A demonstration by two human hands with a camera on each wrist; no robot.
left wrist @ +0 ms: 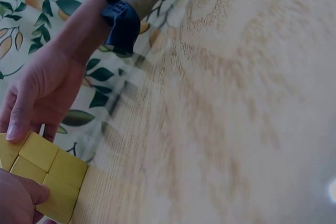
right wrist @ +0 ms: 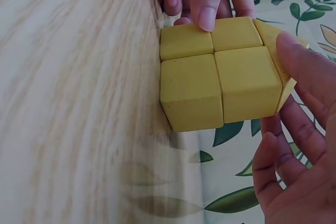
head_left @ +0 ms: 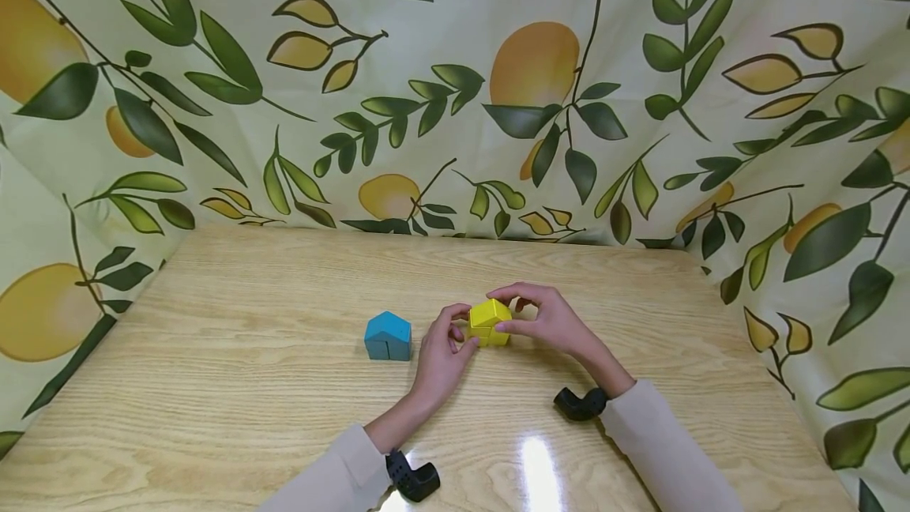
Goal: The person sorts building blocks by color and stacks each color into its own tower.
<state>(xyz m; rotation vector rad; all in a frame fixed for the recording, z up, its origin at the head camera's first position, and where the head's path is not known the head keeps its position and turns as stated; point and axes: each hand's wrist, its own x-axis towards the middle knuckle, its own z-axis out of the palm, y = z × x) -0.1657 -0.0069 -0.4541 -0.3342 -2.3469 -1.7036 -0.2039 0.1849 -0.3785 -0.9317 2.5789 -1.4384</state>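
Note:
Yellow blocks point(head_left: 480, 333) stand stacked two by two on the table. On top of them sits a yellow roof-shaped block point(head_left: 489, 311). From the right side, my right hand point(head_left: 550, 322) pinches the roof block between thumb and fingers; the right wrist view shows the thumb on its face. My left hand point(head_left: 437, 354) holds the square yellow blocks point(right wrist: 247, 80) from the left, with its thumb point(right wrist: 207, 9) over the seam between them. Thin seams show between the pieces, which lie flush. Left of my left hand stands a similar blue block house point(head_left: 387, 336), touched by neither hand.
A light wooden table point(head_left: 249, 409) lies under everything. Behind it and along its sides hangs a cloth point(head_left: 426, 22) printed with fruit and leaves. A black wrist mount point(head_left: 414, 479) is on the left wrist and another black mount point(head_left: 579, 404) on the right.

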